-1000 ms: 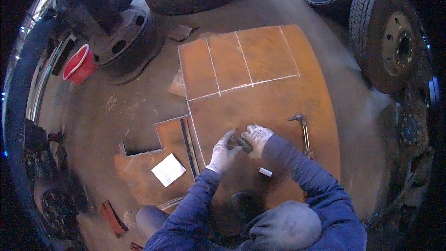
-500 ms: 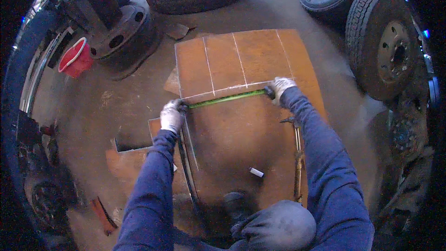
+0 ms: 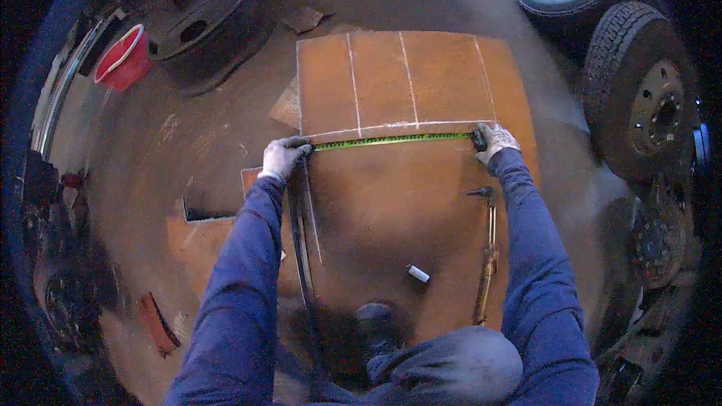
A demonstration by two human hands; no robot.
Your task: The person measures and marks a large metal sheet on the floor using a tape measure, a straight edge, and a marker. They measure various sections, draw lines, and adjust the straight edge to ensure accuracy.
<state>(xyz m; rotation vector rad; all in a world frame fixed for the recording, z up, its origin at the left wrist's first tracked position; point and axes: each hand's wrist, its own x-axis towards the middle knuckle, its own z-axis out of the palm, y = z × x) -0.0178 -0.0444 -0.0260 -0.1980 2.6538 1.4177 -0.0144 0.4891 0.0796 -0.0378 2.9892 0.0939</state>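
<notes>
Tape measure: the green tape (image 3: pixel 391 140) is pulled out straight across the middle of the frame, just below the long white line (image 3: pixel 410 125) and almost parallel with it.
Left grip: my left grip (image 3: pixel 284 158), left of the centre, is pinching the end of the tape, at the left edge of the brown plate (image 3: pixel 398 195).
Right grip: my right grip (image 3: pixel 497 143), right of the centre, is wrapped around the dark tape case (image 3: pixel 479 140), above the plate; I cannot tell if the case touches it.
White lines: three shorter ones go from the long line to the upper edge of the plate.
Torch: a metal torch (image 3: pixel 490 237) lies on the plate, right of the centre, beside my right sleeve (image 3: pixel 538 248).
White stick: a small white stick (image 3: pixel 418 274) lies lower, near the middle.
Dark strip: a long dark strip (image 3: pixel 302 244) runs downward below my left grip.
Bucket: a red bucket (image 3: pixel 124 60) is at upper left.
</notes>
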